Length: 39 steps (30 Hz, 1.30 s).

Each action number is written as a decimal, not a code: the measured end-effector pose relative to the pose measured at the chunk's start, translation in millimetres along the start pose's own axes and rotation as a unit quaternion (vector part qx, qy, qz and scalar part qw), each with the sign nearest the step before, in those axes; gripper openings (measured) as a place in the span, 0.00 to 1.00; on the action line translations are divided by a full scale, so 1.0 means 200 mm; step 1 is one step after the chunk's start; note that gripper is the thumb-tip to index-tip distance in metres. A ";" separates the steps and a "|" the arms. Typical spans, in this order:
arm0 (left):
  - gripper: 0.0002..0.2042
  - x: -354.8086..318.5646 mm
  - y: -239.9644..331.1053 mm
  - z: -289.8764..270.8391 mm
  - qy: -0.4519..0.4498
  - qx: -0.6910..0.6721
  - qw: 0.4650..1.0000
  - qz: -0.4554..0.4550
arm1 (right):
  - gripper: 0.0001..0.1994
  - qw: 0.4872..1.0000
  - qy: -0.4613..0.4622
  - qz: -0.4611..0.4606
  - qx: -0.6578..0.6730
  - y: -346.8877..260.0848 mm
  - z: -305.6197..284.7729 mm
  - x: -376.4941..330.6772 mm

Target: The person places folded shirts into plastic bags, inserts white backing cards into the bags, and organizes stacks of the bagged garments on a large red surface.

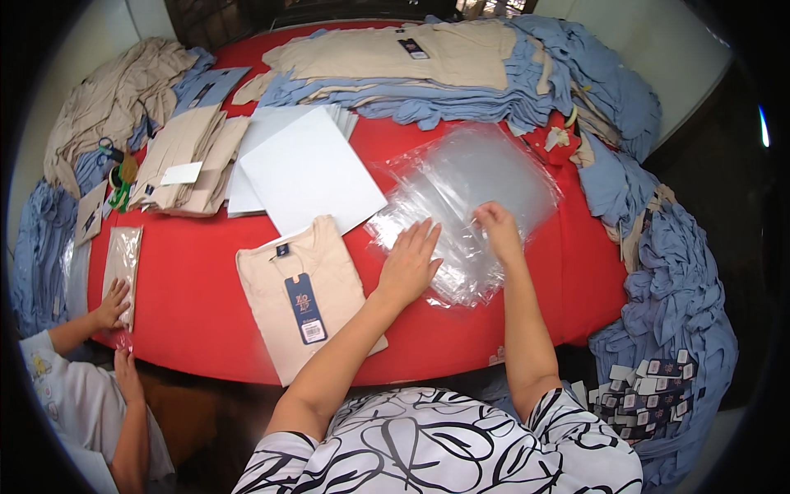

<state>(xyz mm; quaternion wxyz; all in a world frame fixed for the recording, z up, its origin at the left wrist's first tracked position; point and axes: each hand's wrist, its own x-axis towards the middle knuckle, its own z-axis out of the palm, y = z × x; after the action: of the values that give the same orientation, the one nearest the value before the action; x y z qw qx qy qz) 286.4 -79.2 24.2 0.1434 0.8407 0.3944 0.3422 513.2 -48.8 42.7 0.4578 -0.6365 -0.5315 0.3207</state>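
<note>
1. Clear bags (471,193) gleam at two o'clock on the red table (193,272)!
2. Left hand (409,265) lies on them, grip spread.
3. Right hand (499,230): grip pressed together; whether it pinches plastic, I can't tell.
4. Beige shirt (263,284) at eight o'clock.

Bright ctr, glare on bags (462,193), dk edges.

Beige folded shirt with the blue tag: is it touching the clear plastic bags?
Apart. The head view shows red tablecloth between the beige shirt and the plastic bags.
</note>
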 end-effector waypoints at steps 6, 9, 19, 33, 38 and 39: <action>0.19 0.03 0.10 -0.02 0.090 -0.060 0.994 -0.032 | 0.07 0.999 -0.008 -0.013 0.052 -0.08 -0.40 0.09; 0.23 0.16 0.23 -0.06 0.165 -0.105 0.980 0.042 | 0.05 0.984 -0.096 -0.099 -0.114 -0.14 -0.22 0.03; 0.34 -0.08 0.26 -0.03 0.057 0.003 0.989 -0.133 | 0.16 0.979 -0.148 -0.092 -0.103 0.04 -0.20 0.30; 0.34 -0.14 0.26 -0.04 0.203 -0.033 0.937 -0.283 | 0.26 0.857 -0.121 -0.125 -0.484 0.06 0.00 0.73; 0.26 0.07 0.26 -0.10 0.144 -0.150 0.959 -0.191 | 0.19 0.826 -0.240 -0.132 -0.493 -0.13 -0.09 0.63; 0.28 0.10 0.31 -0.14 0.106 -0.223 0.943 -0.223 | 0.18 0.820 -0.252 -0.142 -0.493 -0.23 -0.09 0.57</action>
<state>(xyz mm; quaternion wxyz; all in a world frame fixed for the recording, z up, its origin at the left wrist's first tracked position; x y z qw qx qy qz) 311.3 -104.2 85.9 0.3569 0.6364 0.4985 0.4681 538.5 58.6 100.4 -0.0267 -0.5920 -0.7998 0.0962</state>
